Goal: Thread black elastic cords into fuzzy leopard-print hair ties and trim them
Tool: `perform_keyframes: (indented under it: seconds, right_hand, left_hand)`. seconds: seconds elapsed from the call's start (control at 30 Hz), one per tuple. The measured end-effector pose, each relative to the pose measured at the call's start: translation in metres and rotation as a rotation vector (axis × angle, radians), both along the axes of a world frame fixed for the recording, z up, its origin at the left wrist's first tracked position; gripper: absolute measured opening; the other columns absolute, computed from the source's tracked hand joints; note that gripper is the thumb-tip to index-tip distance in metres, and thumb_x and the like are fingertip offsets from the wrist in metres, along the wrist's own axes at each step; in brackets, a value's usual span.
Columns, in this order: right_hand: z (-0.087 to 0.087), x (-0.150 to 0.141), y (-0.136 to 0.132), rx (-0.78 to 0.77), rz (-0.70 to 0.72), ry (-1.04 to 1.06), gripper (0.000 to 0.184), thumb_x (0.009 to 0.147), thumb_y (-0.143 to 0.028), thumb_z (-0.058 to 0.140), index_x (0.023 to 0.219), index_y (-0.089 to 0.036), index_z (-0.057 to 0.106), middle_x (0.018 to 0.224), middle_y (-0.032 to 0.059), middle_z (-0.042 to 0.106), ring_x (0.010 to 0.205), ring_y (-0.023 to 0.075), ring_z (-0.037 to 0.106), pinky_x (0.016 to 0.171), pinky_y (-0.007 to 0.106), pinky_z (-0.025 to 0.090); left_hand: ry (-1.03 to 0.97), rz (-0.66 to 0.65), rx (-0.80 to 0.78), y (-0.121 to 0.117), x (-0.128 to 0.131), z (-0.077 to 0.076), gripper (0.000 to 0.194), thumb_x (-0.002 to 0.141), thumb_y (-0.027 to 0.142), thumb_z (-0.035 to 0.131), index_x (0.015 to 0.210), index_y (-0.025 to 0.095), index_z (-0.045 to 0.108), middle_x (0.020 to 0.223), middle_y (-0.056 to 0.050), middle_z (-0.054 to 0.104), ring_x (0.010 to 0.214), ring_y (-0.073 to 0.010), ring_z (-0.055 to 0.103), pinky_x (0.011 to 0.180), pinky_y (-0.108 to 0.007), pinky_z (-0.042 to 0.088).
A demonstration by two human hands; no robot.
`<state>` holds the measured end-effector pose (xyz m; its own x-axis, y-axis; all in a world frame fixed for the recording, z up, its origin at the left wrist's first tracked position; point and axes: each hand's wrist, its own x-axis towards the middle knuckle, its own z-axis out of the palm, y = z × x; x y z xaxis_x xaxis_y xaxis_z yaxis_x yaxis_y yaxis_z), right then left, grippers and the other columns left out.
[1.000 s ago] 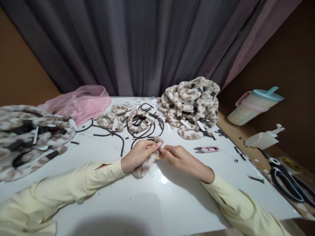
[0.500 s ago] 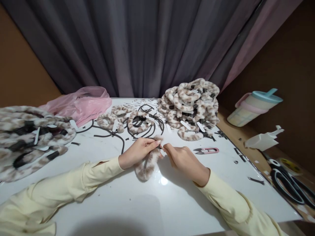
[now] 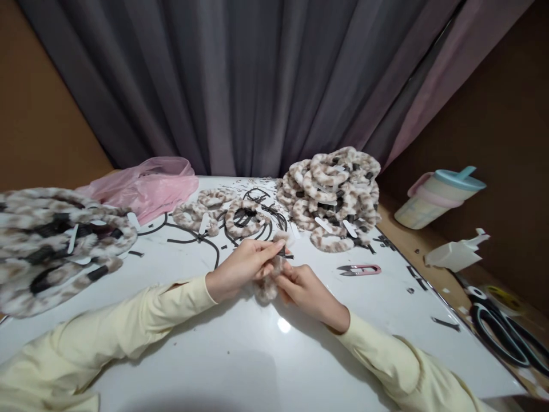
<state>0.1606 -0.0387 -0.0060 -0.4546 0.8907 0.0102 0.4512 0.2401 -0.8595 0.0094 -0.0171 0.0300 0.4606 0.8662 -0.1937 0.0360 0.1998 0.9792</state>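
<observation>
Between my hands, over the front middle of the table, is a brown-and-white furry ring (image 3: 266, 290) with a black band near its top. My left hand (image 3: 244, 264) is closed on it, thumb pressed along the upper part by the black band. Lower and to the right, my right hand (image 3: 307, 290) pinches the fur with its fingertips. My fingers hide much of the ring, so its full shape does not show. A short black strip end sticks out just right of the band. To the right lies a pair of pink-handled thread snips (image 3: 359, 269).
Furry rings are heaped at left (image 3: 26, 246) and back right (image 3: 330, 189), several with white tags. Between them lie black cords (image 3: 193, 243), a few rings and a pink plastic bag (image 3: 158, 183). A cup (image 3: 433, 200), white bottle (image 3: 457, 252) and large scissors (image 3: 500, 332) stand or lie rightward.
My right hand has moved left and down, closer to my left hand, and now grips the fur lower down. The furry ring has been drawn up, and less of it hangs below.
</observation>
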Motion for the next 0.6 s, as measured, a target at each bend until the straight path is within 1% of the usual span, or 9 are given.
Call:
perform_keyframes:
  seconds: [0.07,0.13,0.2,0.27,0.37,0.43,0.5,0.53,0.6]
  right_hand:
    - [-0.004,0.003,0.004,0.067,-0.020,-0.042,0.043,0.089,-0.024,0.038,0.047,-0.018,0.044,0.043,-0.0024,0.049,0.043,0.0090,0.046,0.050,0.020,0.037]
    - [-0.008,0.005,0.009,0.090,-0.026,-0.068,0.037,0.087,-0.019,0.039,0.051,-0.017,0.048,0.048,-0.0012,0.055,0.046,0.0099,0.049,0.052,0.020,0.038]
    - [-0.012,0.005,0.012,0.089,-0.027,-0.087,0.033,0.086,-0.017,0.039,0.055,-0.016,0.052,0.049,-0.0006,0.057,0.046,0.0100,0.049,0.050,0.019,0.037]
    - [-0.013,0.004,0.015,0.075,-0.027,-0.110,0.028,0.085,-0.016,0.040,0.062,-0.015,0.056,0.048,-0.0019,0.056,0.042,0.0090,0.046,0.045,0.019,0.035]
    - [-0.005,0.012,0.018,0.029,0.011,-0.144,0.016,0.083,-0.018,0.045,0.079,-0.014,0.060,0.047,-0.0045,0.055,0.036,0.0083,0.044,0.042,0.019,0.036]
    - [0.008,0.030,0.019,0.057,0.043,-0.218,0.017,0.081,-0.017,0.049,0.091,-0.013,0.061,0.055,-0.0015,0.061,0.042,0.0105,0.052,0.047,0.020,0.042]
    - [0.023,0.057,0.017,0.208,0.044,-0.420,0.027,0.078,-0.011,0.047,0.101,-0.012,0.062,0.076,0.0059,0.068,0.063,0.0150,0.062,0.058,0.024,0.046]
    - [0.029,0.073,0.016,0.263,0.015,-0.531,0.030,0.077,-0.009,0.047,0.102,-0.012,0.062,0.081,0.0078,0.068,0.069,0.0168,0.063,0.061,0.025,0.048]
    - [0.034,0.105,0.011,0.286,-0.059,-0.756,0.035,0.075,-0.012,0.051,0.109,-0.013,0.061,0.093,0.0115,0.067,0.077,0.0205,0.064,0.063,0.028,0.050]
  left_hand:
    - [-0.070,-0.034,-0.132,0.000,0.000,-0.002,0.037,0.082,0.044,0.054,0.067,0.010,0.059,0.041,0.006,0.042,0.034,-0.0034,0.029,0.037,-0.017,0.024]
    - [-0.173,-0.019,-0.207,0.001,0.000,-0.011,0.032,0.079,0.041,0.058,0.074,0.009,0.060,0.048,0.002,0.051,0.037,-0.0047,0.040,0.040,-0.017,0.033]
    - [-0.260,0.020,-0.237,0.002,0.002,-0.025,0.029,0.077,0.037,0.062,0.079,0.008,0.061,0.059,-0.002,0.059,0.043,-0.0063,0.049,0.045,-0.018,0.041]
    - [-0.318,0.038,-0.256,0.004,0.003,-0.039,0.026,0.076,0.034,0.063,0.075,0.008,0.060,0.062,-0.004,0.060,0.047,-0.0074,0.053,0.048,-0.019,0.044]
    - [-0.338,0.031,-0.284,0.005,0.003,-0.052,0.026,0.077,0.033,0.061,0.076,0.008,0.061,0.062,-0.005,0.061,0.050,-0.0089,0.057,0.049,-0.018,0.046]
    - [-0.298,0.011,-0.289,0.005,0.002,-0.054,0.027,0.077,0.034,0.060,0.079,0.007,0.062,0.062,-0.005,0.061,0.050,-0.0098,0.058,0.050,-0.018,0.047]
    - [-0.250,-0.008,-0.281,0.005,0.002,-0.052,0.030,0.076,0.036,0.060,0.079,0.006,0.062,0.062,-0.007,0.062,0.050,-0.0109,0.060,0.049,-0.019,0.048]
    - [-0.229,-0.017,-0.278,0.005,0.001,-0.051,0.031,0.076,0.037,0.060,0.078,0.006,0.062,0.062,-0.007,0.063,0.049,-0.0117,0.061,0.049,-0.020,0.048]
    - [-0.199,-0.032,-0.275,0.004,0.001,-0.048,0.033,0.074,0.039,0.060,0.077,0.006,0.061,0.063,-0.009,0.064,0.051,-0.0139,0.063,0.050,-0.021,0.049]
